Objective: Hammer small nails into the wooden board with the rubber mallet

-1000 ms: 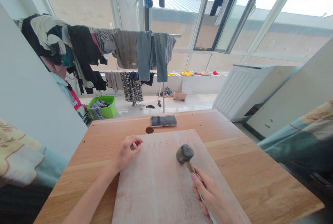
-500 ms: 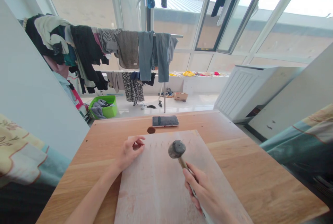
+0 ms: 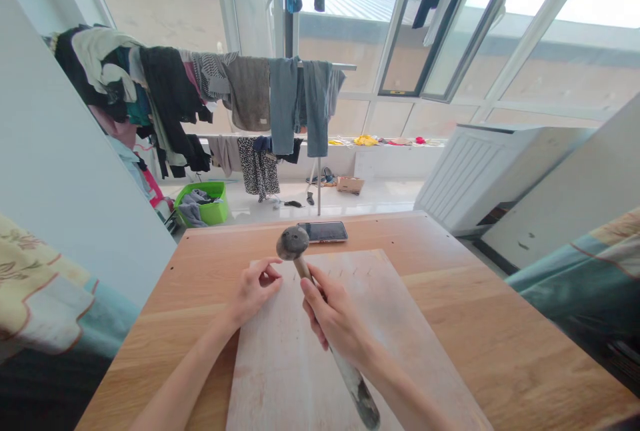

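Observation:
In my right hand [image 3: 333, 307] is a rubber mallet [image 3: 293, 243] with a dark round head and a worn wooden handle. My fingers wrap its upper handle, and the head is raised near the board's far edge. My left hand [image 3: 257, 291] rests at the far left corner of a pale wooden board [image 3: 300, 364]. Its thumb and fingertips are pinched together; whatever is between them is too small to make out. Along the board's far edge several thin nails [image 3: 355, 272] stand in a row, partly hidden by the mallet and my right hand.
The board lies on a brown wooden table [image 3: 450, 297]. Behind the mallet a phone [image 3: 327, 231] lies flat. Beyond the table are a green basket [image 3: 215, 209], a rack of clothes [image 3: 250, 94] and a white cabinet [image 3: 480, 167]. Curtains [image 3: 600, 271] hang at both sides.
My right hand has carried the mallet left and farther away, from over the board's middle to near my left hand. My left hand keeps its pinch at the corner.

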Demonstrator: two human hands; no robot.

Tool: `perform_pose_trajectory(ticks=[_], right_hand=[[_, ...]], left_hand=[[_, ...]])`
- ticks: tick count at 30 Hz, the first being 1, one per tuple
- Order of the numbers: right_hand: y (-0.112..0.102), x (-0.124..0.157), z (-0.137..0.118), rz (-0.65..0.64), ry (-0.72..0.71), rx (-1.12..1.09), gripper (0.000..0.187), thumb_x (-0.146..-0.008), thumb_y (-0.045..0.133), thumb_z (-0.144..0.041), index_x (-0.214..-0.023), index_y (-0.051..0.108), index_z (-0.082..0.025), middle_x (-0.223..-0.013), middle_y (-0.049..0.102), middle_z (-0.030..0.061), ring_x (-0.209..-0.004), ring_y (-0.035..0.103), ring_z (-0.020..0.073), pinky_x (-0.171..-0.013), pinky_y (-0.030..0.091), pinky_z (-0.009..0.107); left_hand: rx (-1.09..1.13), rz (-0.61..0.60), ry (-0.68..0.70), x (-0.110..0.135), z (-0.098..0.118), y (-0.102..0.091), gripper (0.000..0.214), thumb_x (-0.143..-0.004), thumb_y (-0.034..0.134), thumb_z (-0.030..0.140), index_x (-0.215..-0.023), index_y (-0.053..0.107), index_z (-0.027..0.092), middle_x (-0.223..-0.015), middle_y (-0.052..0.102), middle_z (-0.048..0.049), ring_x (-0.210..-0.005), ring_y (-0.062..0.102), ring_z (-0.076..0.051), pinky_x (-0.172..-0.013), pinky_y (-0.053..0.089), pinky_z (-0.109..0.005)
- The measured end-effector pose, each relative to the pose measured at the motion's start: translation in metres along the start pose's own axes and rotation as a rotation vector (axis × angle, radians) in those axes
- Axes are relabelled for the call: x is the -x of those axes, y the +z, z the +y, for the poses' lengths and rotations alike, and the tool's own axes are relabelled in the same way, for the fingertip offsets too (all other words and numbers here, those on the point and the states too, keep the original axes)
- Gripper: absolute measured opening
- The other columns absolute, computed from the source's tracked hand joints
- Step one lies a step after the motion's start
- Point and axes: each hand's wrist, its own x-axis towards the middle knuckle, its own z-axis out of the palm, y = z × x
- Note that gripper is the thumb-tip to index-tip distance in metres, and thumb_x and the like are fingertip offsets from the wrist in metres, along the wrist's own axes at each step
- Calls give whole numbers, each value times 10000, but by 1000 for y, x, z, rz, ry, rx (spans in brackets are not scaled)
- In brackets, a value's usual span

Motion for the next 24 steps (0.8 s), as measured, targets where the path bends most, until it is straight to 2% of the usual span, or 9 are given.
perform_pose_trajectory(ticks=[3,5,8,11,14,18,21,24], right_hand=[[6,-3,15,-15,27,35,381,-1006,514,-542,-1155,626,-209,-547,428,-141,-295,387,35,-236,300,100],[8,-3,20,-22,56,42,365,-981,557,-539,-1073,645,-196,-531,425,-140,-283,390,35,-222,287,101],[6,5,17,1,82,-8,407,-981,533,-562,-1151,615,-201,-566,447,-134,-298,390,39,-238,323,117],[-2,29,14,50,101,-99,497,-956,560,-590,-1268,545,-203,-604,464,-131,-337,385,45,-297,374,146],[-15,62,26,180,145,-276,590,-884,681,-598,-1271,519,-183,-596,503,-119,-414,438,69,-390,436,177],[-37,93,44,435,286,-395,660,-837,708,-643,-1290,491,-216,-588,553,-106,-421,478,92,-376,388,174],[-50,99,45,484,359,-370,572,-874,687,-619,-1254,494,-238,-637,609,-92,-471,573,108,-433,448,184],[-59,102,46,415,412,-235,562,-876,642,-665,-1208,518,-230,-676,671,-61,-529,673,163,-483,532,239]], left_hand=[[5,24,23,0,-4,2,158,-784,648,276,-907,716,204,-731,713,7,-663,613,-156,-662,526,-262],[10,32,34,0,-5,2,140,-775,646,262,-882,711,201,-726,699,8,-655,607,-153,-638,515,-251],[11,14,26,0,-7,2,255,-796,644,276,-1028,717,200,-747,715,8,-685,631,-162,-675,530,-262],[16,-17,4,1,-9,2,350,-815,643,289,-1150,698,202,-790,742,8,-708,656,-164,-724,549,-277],[1,-22,4,-1,-10,2,345,-812,658,298,-1144,694,213,-839,756,3,-730,666,-162,-749,561,-284],[-42,31,25,-1,-4,-2,369,-813,685,357,-1153,680,213,-1014,766,-48,-862,706,-199,-774,582,-312],[-155,70,63,15,3,-12,360,-870,656,379,-1195,670,225,-1204,719,-86,-1074,698,-252,-883,593,-373],[-306,75,82,58,4,-27,333,-955,584,391,-1248,650,247,-1305,666,-89,-1181,677,-270,-1020,567,-436]])
